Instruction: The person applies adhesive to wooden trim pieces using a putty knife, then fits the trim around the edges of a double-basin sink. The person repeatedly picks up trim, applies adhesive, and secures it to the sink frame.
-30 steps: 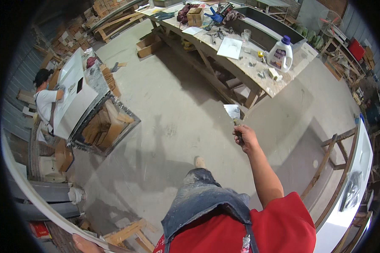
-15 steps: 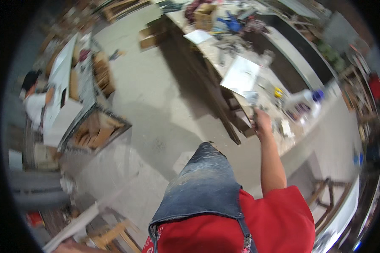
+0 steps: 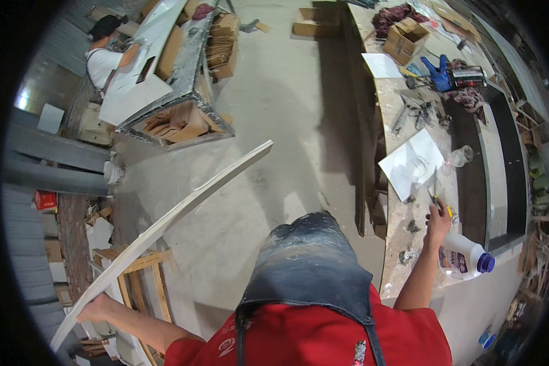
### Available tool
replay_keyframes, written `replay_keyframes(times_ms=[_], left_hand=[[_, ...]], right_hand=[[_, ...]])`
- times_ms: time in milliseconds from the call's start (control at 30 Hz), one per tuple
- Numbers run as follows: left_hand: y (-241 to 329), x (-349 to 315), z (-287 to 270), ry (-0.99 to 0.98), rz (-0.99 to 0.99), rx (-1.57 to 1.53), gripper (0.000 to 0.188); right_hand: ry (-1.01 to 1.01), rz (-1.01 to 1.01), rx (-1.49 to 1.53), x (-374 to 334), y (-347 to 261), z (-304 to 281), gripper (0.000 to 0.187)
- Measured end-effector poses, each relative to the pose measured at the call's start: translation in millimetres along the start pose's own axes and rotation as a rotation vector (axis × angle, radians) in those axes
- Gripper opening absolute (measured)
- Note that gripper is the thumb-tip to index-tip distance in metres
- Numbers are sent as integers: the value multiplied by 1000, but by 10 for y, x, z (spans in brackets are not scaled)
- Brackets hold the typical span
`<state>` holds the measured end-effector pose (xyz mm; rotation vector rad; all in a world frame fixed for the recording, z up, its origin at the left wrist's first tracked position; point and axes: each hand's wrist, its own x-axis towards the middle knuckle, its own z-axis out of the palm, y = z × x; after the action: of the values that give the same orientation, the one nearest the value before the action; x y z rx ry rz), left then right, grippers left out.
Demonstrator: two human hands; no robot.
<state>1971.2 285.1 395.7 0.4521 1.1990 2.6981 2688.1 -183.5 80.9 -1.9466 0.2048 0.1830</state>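
Strip (image 3: 183, 207) is clamped near one end in the left hand (image 3: 94, 308), mostly poking out ahead. Right hand (image 3: 438, 224) is gripping a scraper (image 3: 435, 185), jug (image 3: 463, 253) right beside it.

"Hidden by the right hand (image 3: 438, 222)?"
"Can't see all of the thin grey metal scraper (image 3: 435, 190)."
"Cut off?"
"Can't follow the long, speckled beige bench (image 3: 391, 97) past the upper edge."
"Too small?"
"Can't read the white, purple-capped jug (image 3: 465, 254)."
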Motion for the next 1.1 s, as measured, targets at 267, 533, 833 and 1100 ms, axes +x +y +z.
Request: replay_keyframes(times_ms=[267,533,833,1100], left_hand=[[-654,232,-491,-40,44,499,63],[-998,182,-631,95,-76,575,63],[-985,-383,-624,317,-196,684,68],[-1348,236,-1329,106,-370,365,55]], right_hand=[[91,-201,-601,-65,-274,108,46],[82,-285,-806,52,-201,237,47],[-46,-219,-973,226,-98,481,44],[-258,-252,-1090,344,-525,418,30]])
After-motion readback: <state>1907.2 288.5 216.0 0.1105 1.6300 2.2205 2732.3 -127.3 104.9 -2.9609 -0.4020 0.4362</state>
